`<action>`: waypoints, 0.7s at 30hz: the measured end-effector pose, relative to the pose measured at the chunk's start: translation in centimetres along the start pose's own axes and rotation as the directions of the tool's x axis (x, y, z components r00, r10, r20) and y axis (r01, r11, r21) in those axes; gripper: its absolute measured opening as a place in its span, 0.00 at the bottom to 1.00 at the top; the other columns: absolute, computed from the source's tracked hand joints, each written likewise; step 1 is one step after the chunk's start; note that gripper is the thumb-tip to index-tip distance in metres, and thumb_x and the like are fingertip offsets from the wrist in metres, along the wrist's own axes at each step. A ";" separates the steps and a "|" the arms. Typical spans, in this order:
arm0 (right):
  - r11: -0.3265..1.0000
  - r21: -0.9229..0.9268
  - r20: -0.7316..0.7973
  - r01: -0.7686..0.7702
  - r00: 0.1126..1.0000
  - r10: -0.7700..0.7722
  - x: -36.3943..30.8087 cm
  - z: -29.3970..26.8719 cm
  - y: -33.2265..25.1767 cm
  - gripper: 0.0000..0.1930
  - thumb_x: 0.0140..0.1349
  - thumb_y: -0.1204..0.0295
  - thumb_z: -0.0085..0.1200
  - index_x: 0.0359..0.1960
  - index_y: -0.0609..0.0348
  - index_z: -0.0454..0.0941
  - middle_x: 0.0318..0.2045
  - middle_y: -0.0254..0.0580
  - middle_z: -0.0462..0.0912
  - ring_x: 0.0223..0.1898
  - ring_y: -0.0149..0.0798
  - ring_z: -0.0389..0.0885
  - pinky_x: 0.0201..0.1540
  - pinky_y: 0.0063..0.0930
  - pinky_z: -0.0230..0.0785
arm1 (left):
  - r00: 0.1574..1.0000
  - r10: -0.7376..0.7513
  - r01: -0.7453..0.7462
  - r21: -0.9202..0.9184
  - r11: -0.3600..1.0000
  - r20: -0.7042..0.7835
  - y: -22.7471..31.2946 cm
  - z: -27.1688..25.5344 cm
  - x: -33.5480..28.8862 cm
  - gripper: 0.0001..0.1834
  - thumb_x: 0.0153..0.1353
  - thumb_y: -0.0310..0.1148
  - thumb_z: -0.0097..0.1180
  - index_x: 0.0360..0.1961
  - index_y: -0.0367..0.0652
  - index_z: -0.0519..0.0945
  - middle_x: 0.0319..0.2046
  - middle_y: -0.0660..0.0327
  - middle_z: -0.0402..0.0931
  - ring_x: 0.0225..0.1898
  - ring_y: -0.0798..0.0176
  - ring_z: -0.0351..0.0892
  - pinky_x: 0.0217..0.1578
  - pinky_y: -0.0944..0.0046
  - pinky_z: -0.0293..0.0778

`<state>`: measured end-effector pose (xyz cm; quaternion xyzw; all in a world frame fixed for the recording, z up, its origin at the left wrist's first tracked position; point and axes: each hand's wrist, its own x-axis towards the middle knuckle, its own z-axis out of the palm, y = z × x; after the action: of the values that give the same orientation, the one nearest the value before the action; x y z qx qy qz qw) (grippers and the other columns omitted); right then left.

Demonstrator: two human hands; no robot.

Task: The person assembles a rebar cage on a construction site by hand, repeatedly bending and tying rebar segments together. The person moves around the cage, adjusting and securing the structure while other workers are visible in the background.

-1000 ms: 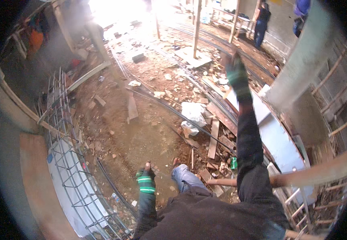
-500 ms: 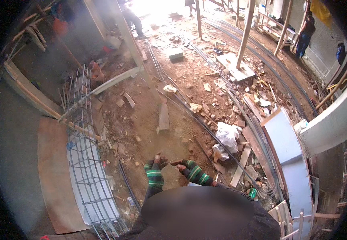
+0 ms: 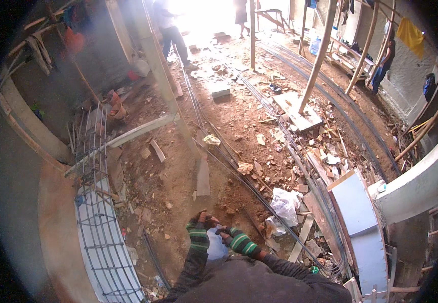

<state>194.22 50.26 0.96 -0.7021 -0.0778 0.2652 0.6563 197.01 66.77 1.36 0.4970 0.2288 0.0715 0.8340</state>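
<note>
Both of my hands are close together in front of my body, in striped green and black knitted cuffs. My left hand (image 3: 203,219) has its fingers curled inward toward the right one. My right hand (image 3: 225,232) is closed, with its fingertips pointing at the left hand's fingers. A thin thing may run between them, but it is too small to make out. Just below the hands, a pale bluish-white thing (image 3: 217,248) shows between my forearms; its kind is unclear. A wooden plank (image 3: 203,178) lies on the dirt beyond my hands.
A steel rebar cage (image 3: 100,237) lies at the left on a pale board. Long bars (image 3: 239,177) cross the rubble diagonally. A white plastic bag (image 3: 284,206) and a pale blue panel (image 3: 357,214) are at the right. A wooden post (image 3: 161,65) stands ahead. People stand farther back.
My hands have come closer together, and the pale thing beneath them shows more. The view has shifted slightly. At the far left, a person shows more fully.
</note>
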 end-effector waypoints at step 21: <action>0.898 -0.291 -0.093 0.329 0.925 -0.369 24.8 -1.1 -14.0 0.13 0.67 0.66 0.47 0.46 0.59 0.77 0.32 0.47 0.81 0.34 0.43 0.80 0.38 0.33 0.71 | 0.983 -0.009 0.038 -0.155 0.987 0.183 13.4 4.4 23.5 0.19 0.66 0.38 0.52 0.56 0.44 0.72 0.39 0.57 0.79 0.34 0.61 0.80 0.30 0.62 0.78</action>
<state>219.12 62.38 7.71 -0.7770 -0.1899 0.0775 0.5952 221.24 78.03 7.34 0.4310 0.1515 0.0340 0.8889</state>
